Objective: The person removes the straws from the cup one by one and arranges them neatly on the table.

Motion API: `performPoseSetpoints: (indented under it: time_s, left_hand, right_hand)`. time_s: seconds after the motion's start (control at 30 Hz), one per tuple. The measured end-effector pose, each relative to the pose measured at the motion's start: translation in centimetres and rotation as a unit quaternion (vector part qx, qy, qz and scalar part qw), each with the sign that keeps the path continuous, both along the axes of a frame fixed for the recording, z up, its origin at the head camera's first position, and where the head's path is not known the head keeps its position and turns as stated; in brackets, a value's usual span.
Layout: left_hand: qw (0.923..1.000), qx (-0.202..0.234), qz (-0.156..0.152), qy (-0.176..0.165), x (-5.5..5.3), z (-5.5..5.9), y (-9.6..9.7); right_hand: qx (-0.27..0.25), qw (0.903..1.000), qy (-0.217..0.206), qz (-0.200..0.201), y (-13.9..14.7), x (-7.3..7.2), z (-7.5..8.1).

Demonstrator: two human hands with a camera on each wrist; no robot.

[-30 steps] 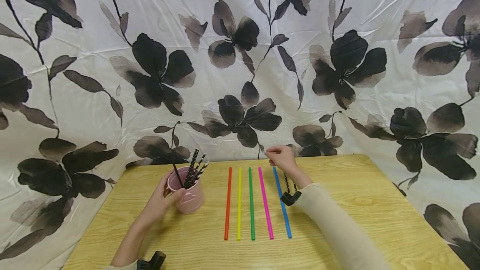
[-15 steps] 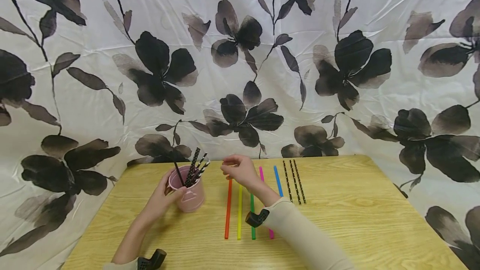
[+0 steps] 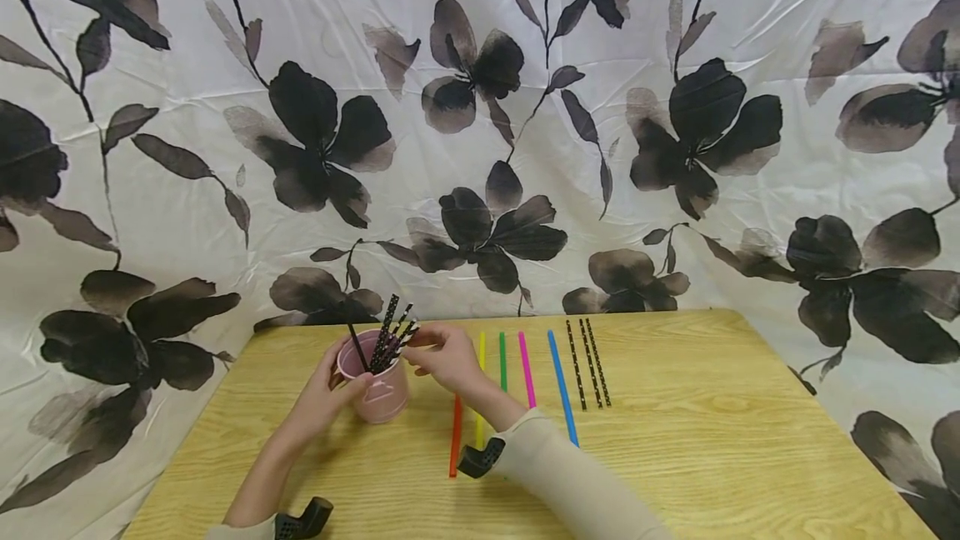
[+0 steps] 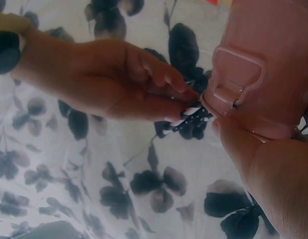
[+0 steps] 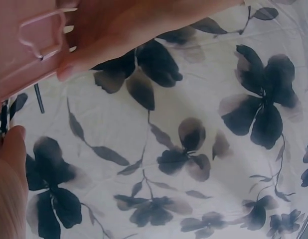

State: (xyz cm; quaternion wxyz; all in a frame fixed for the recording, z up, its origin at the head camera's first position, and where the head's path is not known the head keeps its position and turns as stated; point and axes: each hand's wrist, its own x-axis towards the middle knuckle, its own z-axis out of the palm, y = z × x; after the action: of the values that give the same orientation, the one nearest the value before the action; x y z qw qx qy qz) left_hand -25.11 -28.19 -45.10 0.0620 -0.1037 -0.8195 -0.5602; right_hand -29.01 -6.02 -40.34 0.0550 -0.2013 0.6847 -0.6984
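My left hand grips the small pink bucket by its side, thumb at the front near the rim. Several black-and-white patterned straws and a plain black straw stick up from it. Reaching in from the right, my right hand is at the bucket's rim, its thumb and fingers pinching a striped straw among the others. In the left wrist view its fingertips meet right beside the bucket's mouth. The straws' lower ends are hidden inside the bucket.
On the wooden table lie red, yellow, green, pink and blue straws in a row, partly under my right arm. Three black dotted straws lie right of them. A floral cloth hangs behind.
My right hand has travelled left from above the blue straw, across the coloured row, to the straws in the bucket. My left hand has kept its grip on the bucket.
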Motion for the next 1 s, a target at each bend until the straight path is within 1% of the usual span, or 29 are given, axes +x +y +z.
performPoseSetpoints:
  time_s: [0.1, 0.23, 0.33, 0.47, 0.63, 0.73, 0.8, 0.9, 0.97, 1.0]
  left_hand:
    - [0.9999, 0.005, -0.007, 0.010, 0.0, 0.0, 0.0]
    - [0.9998, 0.008, -0.012, 0.016, 0.0, -0.1, 0.0]
    - [0.9998, 0.007, -0.010, 0.012, 0.0, 0.0, 0.0]
    - [0.9999, 0.005, -0.008, 0.010, 0.1, 0.1, -0.1]
    - [0.9998, 0.005, -0.015, 0.016, 0.1, 0.1, -0.1]
    - [0.9997, 0.008, -0.016, 0.013, 0.1, 0.0, -0.1]
    - [0.9998, 0.009, -0.016, 0.010, 0.1, 0.0, -0.1]
    - [0.9997, 0.014, -0.018, 0.002, 0.4, 0.6, 0.1]
    - [0.9997, 0.014, -0.021, 0.000, 0.4, 0.7, 0.2]
    - [0.9997, 0.014, -0.022, 0.000, 0.4, 0.7, 0.2]
  right_hand:
    - [0.002, 0.9999, 0.004, -0.014, -0.3, 0.8, 0.7]
    - [-0.005, 0.9995, 0.014, -0.028, -0.8, 1.2, 0.8]
    - [-0.010, 0.9993, 0.021, -0.029, -1.1, 1.2, 0.6]
    - [-0.014, 0.9992, 0.019, -0.031, -1.3, 1.2, 0.4]
    - [-0.019, 0.9988, 0.026, -0.036, -1.4, 1.3, 0.1]
    - [-0.011, 0.9986, 0.030, -0.043, -1.4, 1.4, 0.2]
    - [-0.006, 0.9982, 0.033, -0.049, -1.5, 1.0, -0.3]
    - [-0.008, 0.9977, 0.043, -0.051, -1.3, 1.1, 0.0]
    - [-0.015, 0.9971, 0.056, -0.050, -1.0, 1.1, 0.3]
    - [-0.016, 0.9967, 0.063, -0.049, -0.8, 1.3, 0.7]
